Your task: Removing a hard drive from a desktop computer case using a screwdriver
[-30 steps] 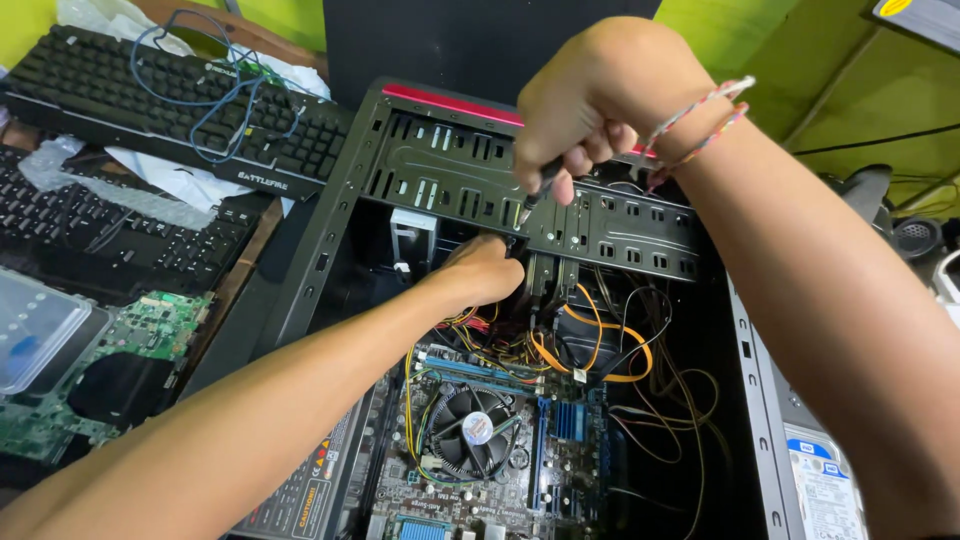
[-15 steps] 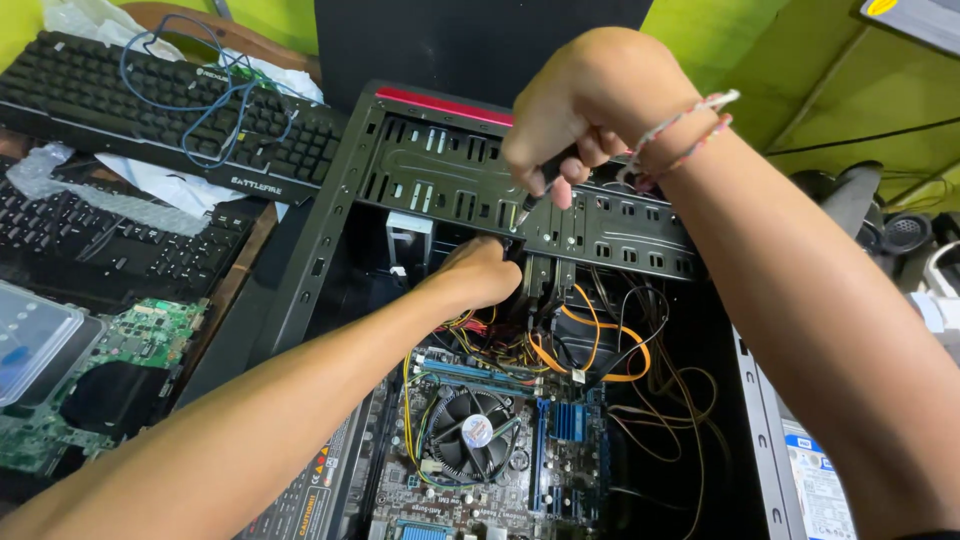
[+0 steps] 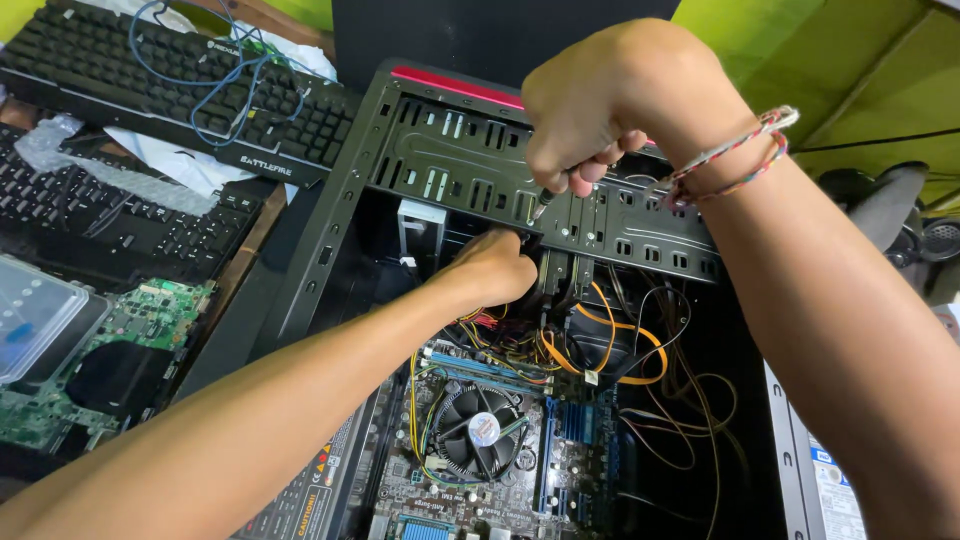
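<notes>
Right hand (image 3: 610, 105) is fisted around a screwdriver (image 3: 541, 205) whose tip meets the computer case's drive cage (image 3: 470, 170), while the left hand (image 3: 495, 268), curled, reaches under the cage's edge into tight, cable-crowded space above the motherboard (image 3: 500, 450); its grasp cannot be seen.

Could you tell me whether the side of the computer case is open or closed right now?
Open. The computer case has no side panel on: the cooler fan, motherboard and orange cables lie exposed, and the left hand reaches inside.

drive cage (image 3: 470, 160) above, cables (image 3: 610, 350) crowding below
</notes>
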